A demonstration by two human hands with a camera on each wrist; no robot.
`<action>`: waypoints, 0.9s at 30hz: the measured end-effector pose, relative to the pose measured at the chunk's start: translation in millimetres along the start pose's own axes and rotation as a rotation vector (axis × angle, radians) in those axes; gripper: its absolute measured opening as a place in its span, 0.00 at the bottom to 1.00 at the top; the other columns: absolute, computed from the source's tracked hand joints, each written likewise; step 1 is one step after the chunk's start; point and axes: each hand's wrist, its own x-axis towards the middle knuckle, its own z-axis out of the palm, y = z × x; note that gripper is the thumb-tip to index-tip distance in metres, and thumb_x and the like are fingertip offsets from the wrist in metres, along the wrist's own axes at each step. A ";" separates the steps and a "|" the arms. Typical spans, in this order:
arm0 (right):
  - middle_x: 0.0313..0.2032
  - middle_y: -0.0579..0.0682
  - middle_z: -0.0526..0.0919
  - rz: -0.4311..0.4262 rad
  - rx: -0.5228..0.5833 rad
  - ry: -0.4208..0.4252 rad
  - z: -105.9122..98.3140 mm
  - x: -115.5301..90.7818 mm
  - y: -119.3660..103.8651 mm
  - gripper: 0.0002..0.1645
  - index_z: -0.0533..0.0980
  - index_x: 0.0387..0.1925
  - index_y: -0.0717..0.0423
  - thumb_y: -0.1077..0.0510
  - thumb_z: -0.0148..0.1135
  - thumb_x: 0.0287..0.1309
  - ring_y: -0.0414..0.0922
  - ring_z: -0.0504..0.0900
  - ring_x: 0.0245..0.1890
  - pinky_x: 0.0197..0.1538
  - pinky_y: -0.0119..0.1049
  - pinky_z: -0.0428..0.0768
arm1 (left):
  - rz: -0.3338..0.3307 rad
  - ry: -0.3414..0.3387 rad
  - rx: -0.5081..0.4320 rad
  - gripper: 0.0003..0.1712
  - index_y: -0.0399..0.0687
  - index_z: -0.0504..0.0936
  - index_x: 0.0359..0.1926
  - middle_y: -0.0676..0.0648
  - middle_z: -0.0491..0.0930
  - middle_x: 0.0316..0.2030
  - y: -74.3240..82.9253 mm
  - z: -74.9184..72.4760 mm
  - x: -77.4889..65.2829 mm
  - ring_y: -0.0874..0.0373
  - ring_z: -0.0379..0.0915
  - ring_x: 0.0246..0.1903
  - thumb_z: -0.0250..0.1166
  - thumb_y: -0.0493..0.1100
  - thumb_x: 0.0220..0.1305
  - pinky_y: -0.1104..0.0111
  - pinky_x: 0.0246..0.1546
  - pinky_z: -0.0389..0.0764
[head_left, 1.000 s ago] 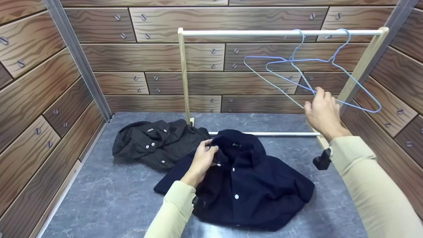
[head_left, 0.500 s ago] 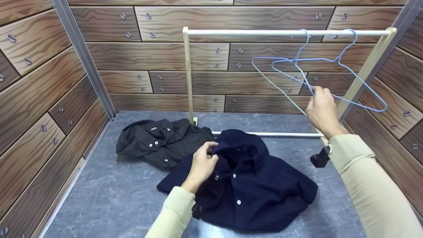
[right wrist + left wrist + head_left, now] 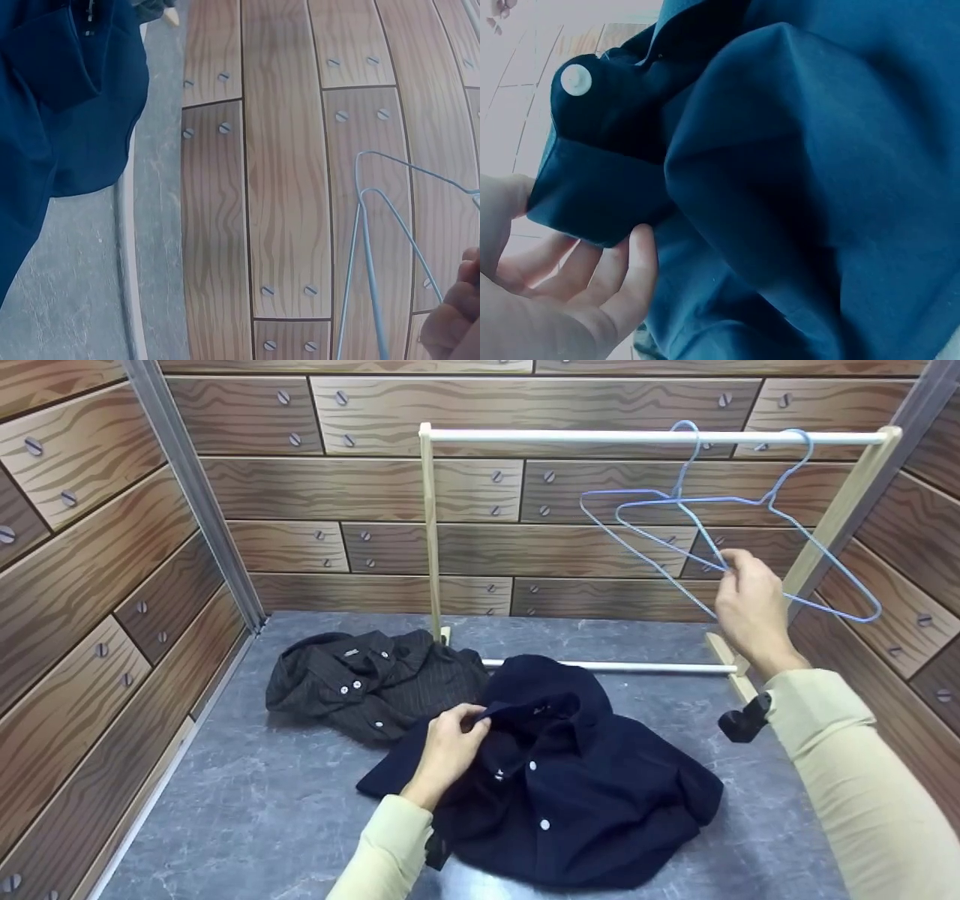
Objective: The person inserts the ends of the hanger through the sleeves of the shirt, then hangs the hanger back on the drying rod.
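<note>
A navy shirt (image 3: 592, 780) with white buttons lies front up on the grey tabletop. My left hand (image 3: 446, 754) pinches the left side of its collar, lifting the cloth between thumb and fingers. The left wrist view shows the collar flap (image 3: 600, 191) and a white button (image 3: 576, 79) above my fingers. Up at the rack, my right hand (image 3: 754, 604) grips the lower right corner of a blue wire hanger (image 3: 683, 472). That hanger's hook stands slightly above the rail. A second blue hanger (image 3: 784, 476) hangs to its right, overlapping it in this view.
A dark striped shirt (image 3: 375, 682) lies crumpled at the back left, against the navy one. The rack has a white top rail (image 3: 555, 436), wooden posts and a lower bar (image 3: 645, 666) behind the shirts. Wood-patterned walls (image 3: 360, 487) enclose the tabletop (image 3: 247, 802).
My right hand has closed on the hanger's corner, moved slightly right and raised its hook a little. My left hand has shifted slightly down and left, still pinching the collar.
</note>
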 end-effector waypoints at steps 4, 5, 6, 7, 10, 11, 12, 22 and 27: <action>0.55 0.70 0.78 0.024 -0.019 0.008 -2.8 -0.7 2.1 0.25 0.72 0.60 0.66 0.62 0.38 0.69 0.68 0.74 0.58 0.57 0.61 0.69 | -0.013 -0.019 -0.012 0.10 0.47 0.88 0.42 0.47 0.88 0.40 -1.9 -1.3 -0.8 0.54 0.84 0.43 0.66 0.44 0.63 0.60 0.48 0.81; 0.55 0.70 0.78 0.029 -0.021 0.012 -3.6 -1.1 2.6 0.25 0.72 0.60 0.65 0.62 0.38 0.69 0.68 0.75 0.57 0.56 0.61 0.70 | -0.015 -0.021 -0.010 0.10 0.47 0.88 0.42 0.47 0.88 0.40 -2.4 -1.4 -0.7 0.53 0.84 0.43 0.66 0.45 0.63 0.60 0.48 0.81; 0.56 0.69 0.78 0.034 -0.023 0.016 -4.4 -1.3 3.0 0.25 0.72 0.60 0.65 0.62 0.38 0.69 0.68 0.75 0.57 0.55 0.61 0.70 | -0.015 -0.023 -0.007 0.11 0.47 0.88 0.42 0.47 0.88 0.39 -2.8 -1.6 -0.5 0.53 0.84 0.43 0.66 0.45 0.63 0.59 0.48 0.81; 0.56 0.69 0.79 0.036 -0.025 0.020 -5.3 -1.3 3.6 0.25 0.73 0.60 0.64 0.61 0.38 0.69 0.68 0.76 0.55 0.54 0.61 0.70 | -0.013 -0.025 -0.003 0.11 0.47 0.88 0.42 0.47 0.89 0.39 -3.3 -1.7 -0.4 0.53 0.84 0.43 0.65 0.45 0.63 0.59 0.48 0.81; 0.54 0.68 0.80 0.040 -0.036 0.034 -8.1 -1.6 5.0 0.25 0.73 0.61 0.62 0.61 0.38 0.69 0.66 0.78 0.48 0.50 0.61 0.70 | -0.013 -0.031 0.011 0.11 0.47 0.88 0.41 0.48 0.89 0.39 -4.9 -2.3 -0.1 0.52 0.84 0.44 0.65 0.46 0.64 0.59 0.48 0.81; 0.52 0.68 0.80 0.041 -0.042 0.035 -9.0 -1.7 5.2 0.25 0.73 0.61 0.61 0.60 0.38 0.69 0.65 0.77 0.45 0.47 0.60 0.70 | -0.014 -0.034 0.014 0.11 0.48 0.88 0.40 0.48 0.89 0.39 -5.4 -2.6 0.0 0.52 0.84 0.44 0.65 0.47 0.64 0.59 0.48 0.81; 0.51 0.68 0.81 0.043 -0.047 0.038 -9.9 -1.7 5.4 0.26 0.73 0.61 0.60 0.60 0.37 0.69 0.64 0.77 0.42 0.46 0.59 0.70 | -0.017 -0.038 0.013 0.10 0.48 0.89 0.40 0.49 0.89 0.38 -5.7 -2.8 0.1 0.53 0.84 0.44 0.65 0.47 0.64 0.59 0.48 0.81; 0.34 0.64 0.78 0.003 -0.048 0.110 -17.8 -0.8 1.5 0.25 0.74 0.60 0.60 0.61 0.39 0.69 0.55 0.70 0.31 0.37 0.47 0.66 | -0.038 -0.074 -0.013 0.09 0.52 0.89 0.36 0.53 0.88 0.34 -9.4 -1.7 -0.3 0.59 0.82 0.38 0.64 0.48 0.65 0.64 0.45 0.80; 0.24 0.55 0.73 -0.024 -0.063 0.118 -23.6 -4.7 -0.2 0.24 0.76 0.58 0.58 0.61 0.42 0.68 0.43 0.66 0.23 0.31 0.36 0.62 | -0.054 -0.075 -0.017 0.09 0.52 0.89 0.34 0.53 0.88 0.33 -10.7 -2.2 -2.2 0.60 0.81 0.36 0.63 0.48 0.65 0.64 0.43 0.79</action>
